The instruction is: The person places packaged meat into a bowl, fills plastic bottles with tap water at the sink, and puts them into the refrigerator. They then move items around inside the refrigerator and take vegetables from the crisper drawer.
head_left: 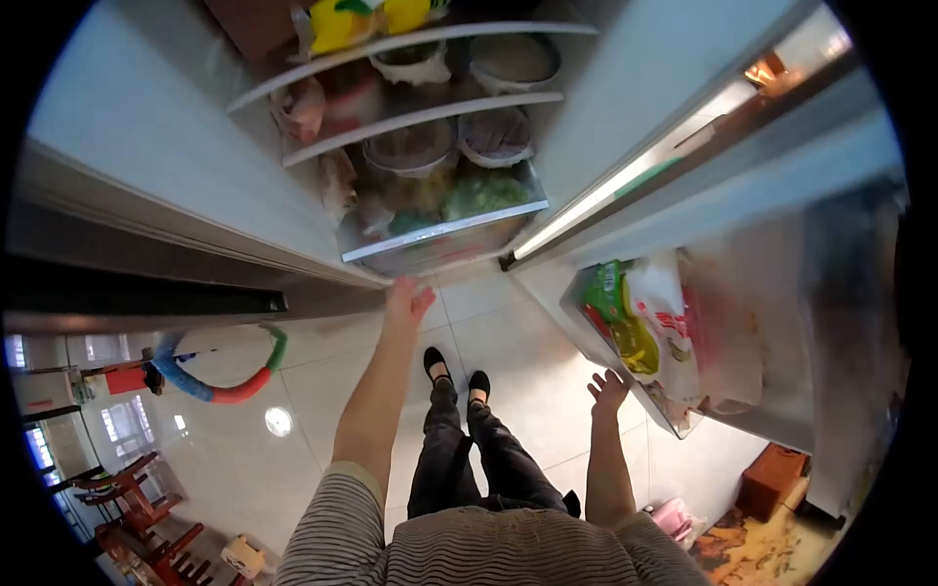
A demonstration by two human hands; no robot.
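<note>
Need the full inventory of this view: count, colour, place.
Fridge: one, pale, ahead
Shelves: two, white-edged, inside fridge
Drawer: one, white-edged, below shelves
Bowls: four visible, mixed colours, on shelves and below
Greens: count unclear, green, drawer
Fridge door: one, pale, open at right
Packets: several, green/yellow/white, inside fridge door
Hoop: one, blue/red/green, left
Wooden furniture: count unclear, reddish-brown, lower left
Box: one, brown, lower right
Shoes: two, black, on feet
Left hand: one, bare, below drawer
Right hand: one, bare, beside fridge door
</note>
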